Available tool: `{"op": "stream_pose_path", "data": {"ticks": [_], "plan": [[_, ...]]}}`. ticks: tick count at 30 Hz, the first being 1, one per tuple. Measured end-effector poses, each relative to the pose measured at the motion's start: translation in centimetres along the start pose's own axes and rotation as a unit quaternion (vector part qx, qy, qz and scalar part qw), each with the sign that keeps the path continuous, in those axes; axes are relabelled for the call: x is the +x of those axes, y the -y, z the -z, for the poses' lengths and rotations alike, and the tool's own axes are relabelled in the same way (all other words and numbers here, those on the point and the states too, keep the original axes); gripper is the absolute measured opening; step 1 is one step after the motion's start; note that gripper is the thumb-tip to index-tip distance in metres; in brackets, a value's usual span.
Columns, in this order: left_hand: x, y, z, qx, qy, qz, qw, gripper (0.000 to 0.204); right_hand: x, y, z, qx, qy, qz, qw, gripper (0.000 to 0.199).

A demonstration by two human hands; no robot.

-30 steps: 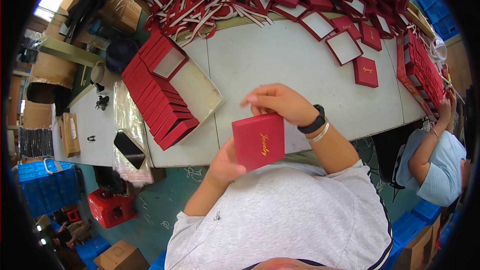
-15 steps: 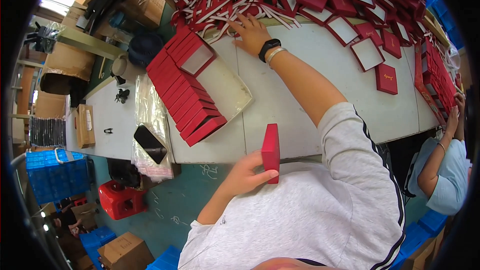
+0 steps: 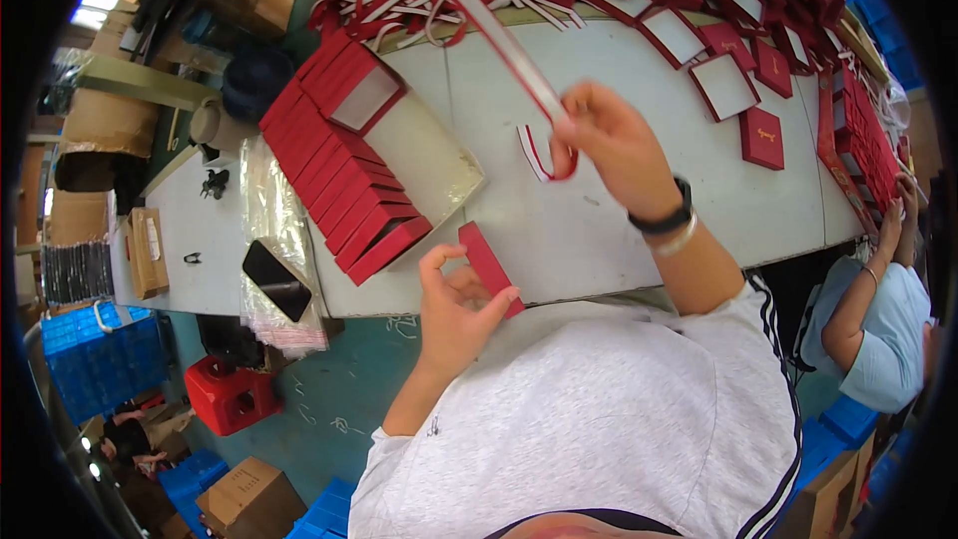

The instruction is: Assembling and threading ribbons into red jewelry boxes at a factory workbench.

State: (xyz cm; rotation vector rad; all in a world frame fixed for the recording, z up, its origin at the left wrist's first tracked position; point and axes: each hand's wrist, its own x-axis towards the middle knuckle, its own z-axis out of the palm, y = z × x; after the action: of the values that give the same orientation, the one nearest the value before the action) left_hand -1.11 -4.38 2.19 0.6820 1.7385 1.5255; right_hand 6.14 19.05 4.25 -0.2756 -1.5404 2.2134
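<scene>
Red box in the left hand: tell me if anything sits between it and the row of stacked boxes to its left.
Nothing visible does. The red box in the left hand lies at the table edge, and only bare table separates it from the stacked boxes.

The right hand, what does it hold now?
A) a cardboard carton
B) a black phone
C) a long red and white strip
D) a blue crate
C: the right hand pinches a long red and white strip above the white table, while the left hand holds a closed red box.
</scene>
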Motion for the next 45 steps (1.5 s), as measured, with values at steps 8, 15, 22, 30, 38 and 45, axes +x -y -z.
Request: {"op": "stream_pose_path", "data": {"ticks": [8, 15, 22, 30, 38, 45], "plan": [[2.5, -1.7, -3.6, -0.108, 0.091, -0.040, 0.989, 0.014, -11.0, 0.0, -1.3, 0.076, 0.016, -0.191, 0.979, 0.011], [1.7, -1.7, -5.2, -0.006, 0.061, -0.109, 0.992, 0.011, -12.3, 0.7, -1.0, 0.060, 0.030, -0.223, 0.973, 0.015], [0.5, -1.7, -5.4, -0.046, 0.035, -0.069, 0.996, 0.011, -11.9, -0.1, -1.3, -0.215, -0.093, -0.019, 0.972, 0.011], [0.2, -2.0, -6.2, 0.024, 0.044, -0.063, 0.997, 0.010, -10.8, 1.8, -2.1, -0.618, -0.008, 0.316, 0.720, 0.017], [-0.1, -2.5, -6.5, -0.011, 0.057, 0.064, 0.996, 0.008, -10.1, 2.8, -1.7, -0.689, 0.153, 0.239, 0.667, 0.010], [0.3, -0.7, -6.3, 0.095, 0.041, -0.052, 0.993, 0.004, -9.4, 2.0, -1.8, -0.683, 0.174, 0.233, 0.670, 0.009]]}}
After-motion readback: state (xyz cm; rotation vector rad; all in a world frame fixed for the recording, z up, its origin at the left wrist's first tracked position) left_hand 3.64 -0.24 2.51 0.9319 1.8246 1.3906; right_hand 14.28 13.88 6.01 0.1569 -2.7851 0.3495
